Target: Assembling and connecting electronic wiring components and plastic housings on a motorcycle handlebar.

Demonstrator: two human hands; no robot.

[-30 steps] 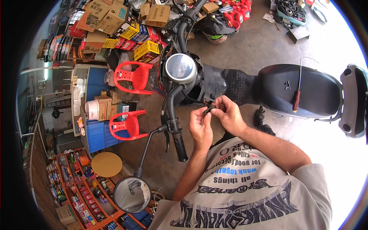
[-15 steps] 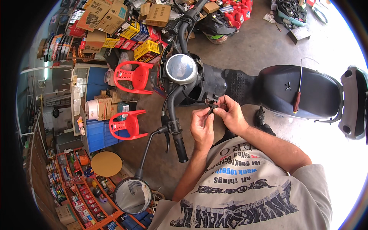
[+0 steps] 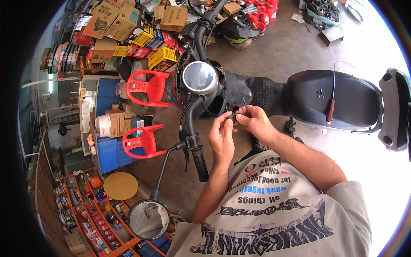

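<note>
Both of my hands are closed together beside the front body of a black motor scooter (image 3: 239,88). Fingertips of my left hand (image 3: 221,139) pinch a small dark part (image 3: 232,116), too small to name. My right hand (image 3: 257,123) grips the same part from the other side, thumb and forefinger pressed together. A thin dark piece sticks up just beyond the right fingers; whether it belongs to the part I cannot tell. Left of my hands are the handlebar grip (image 3: 200,167) and the round silver-rimmed gauge (image 3: 200,78). A screwdriver (image 3: 330,109) lies across the black seat (image 3: 355,96).
A round mirror (image 3: 149,219) on a stalk reaches toward my left arm. Two red plastic chairs (image 3: 150,88) stand left of the scooter. Stacked cardboard boxes (image 3: 173,18) and red bottles (image 3: 267,10) lie beyond it. Orange shelves (image 3: 92,214) with small goods fill the lower left.
My hands have shifted slightly left and up, with the small dark part tilted differently between the fingertips. A thin dark piece now shows above the right fingers. The view has moved a little.
</note>
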